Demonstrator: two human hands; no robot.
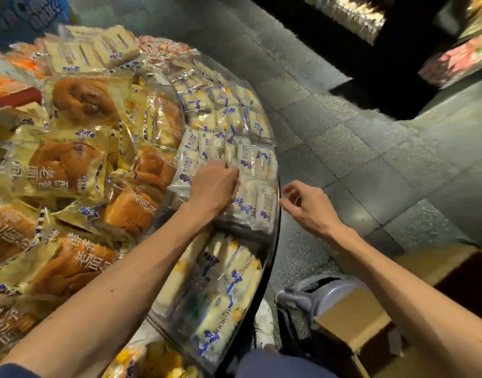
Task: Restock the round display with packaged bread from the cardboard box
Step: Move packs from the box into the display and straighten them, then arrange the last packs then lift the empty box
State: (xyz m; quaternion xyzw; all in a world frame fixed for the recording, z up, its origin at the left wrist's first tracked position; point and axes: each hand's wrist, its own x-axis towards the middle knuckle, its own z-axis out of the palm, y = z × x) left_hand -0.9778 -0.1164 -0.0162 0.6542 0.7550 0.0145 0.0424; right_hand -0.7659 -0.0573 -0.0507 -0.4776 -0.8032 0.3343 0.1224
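- Round display (274,236) looked nearly full: outer-ring sections packed w/ white bread packets (250,159), centre heaped w/ big brown buns (68,165) in yellow wrap.
- L hand (214,186) was down on the white packets in the ring section straight ahead, knuckles up, fingers curled into the row. Couldn't tell if they were clamped on a packet or just tucking it in.
- R hand (308,205) hung out past the rim over the floor (370,159), fingers apart & loosely bent, nothing in them.
- Cardboard box (354,317) sat on the floor at lower R, near the person's legs, flap open. Inside was too dark to show how much stock was left.
- Judgement: late in the restock for this section, at the placing/tidying step. Left to do = whatever's in the box, plus prob. the nearer section, where packets lay looser & less in rows.
- Edges: black rim curved close by the body. Clear divider walls (242,227) split the ring sections, so packets likely need dropping in from above, not sliding across.
- Room: little slack among the white packets, so a tight fit. Open floor to the R gave that arm a free path down to the box. Other shelves (458,61) stood well apart across the aisle.
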